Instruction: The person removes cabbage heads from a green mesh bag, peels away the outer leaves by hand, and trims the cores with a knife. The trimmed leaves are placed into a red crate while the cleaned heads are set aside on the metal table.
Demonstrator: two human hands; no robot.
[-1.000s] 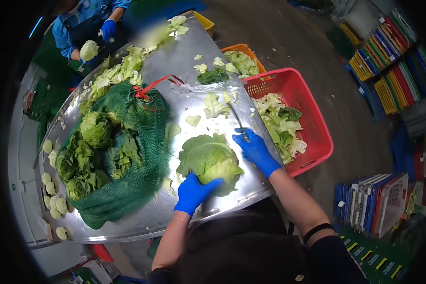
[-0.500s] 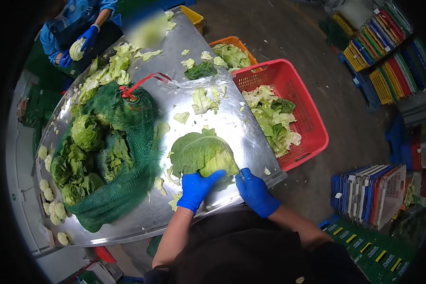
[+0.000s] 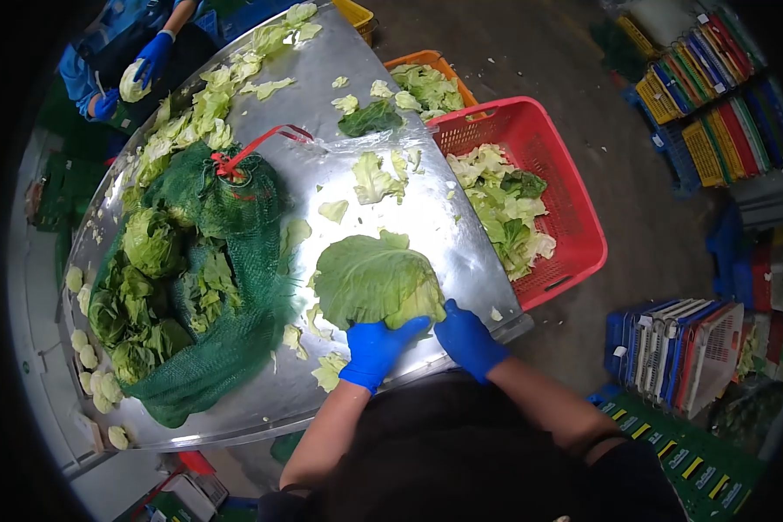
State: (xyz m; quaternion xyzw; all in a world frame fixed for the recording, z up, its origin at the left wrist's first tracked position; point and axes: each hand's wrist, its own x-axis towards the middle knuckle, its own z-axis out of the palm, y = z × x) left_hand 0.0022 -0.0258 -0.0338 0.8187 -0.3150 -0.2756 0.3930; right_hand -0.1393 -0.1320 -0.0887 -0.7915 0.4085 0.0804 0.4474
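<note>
A green cabbage (image 3: 376, 277) with a broad loose outer leaf lies on the metal table in front of me. My left hand (image 3: 381, 350), in a blue glove, grips its near side with the thumb stretched along it. Against the cabbage's right edge is my right hand (image 3: 468, 341), also gloved in blue. Its fingers are curled together, and whatever they hold is hidden. To the left, a green mesh sack (image 3: 244, 322) lies open with several leafy cabbages (image 3: 154, 244) showing in it. Torn leaves (image 3: 376, 180) lie beyond the cabbage.
A red crate (image 3: 574, 217) holding trimmed leaves (image 3: 505, 209) stands off the table's right edge, with an orange crate (image 3: 465, 85) behind it. Across the metal table (image 3: 322, 113), a co-worker's gloved hand (image 3: 155, 56) holds a pale cabbage (image 3: 134, 81). Stacked crates (image 3: 670, 357) stand at right.
My left hand has shifted slightly right along the cabbage, and its outer leaf now covers more of the near side. The pale blurred object at the table's far end is gone from view.
</note>
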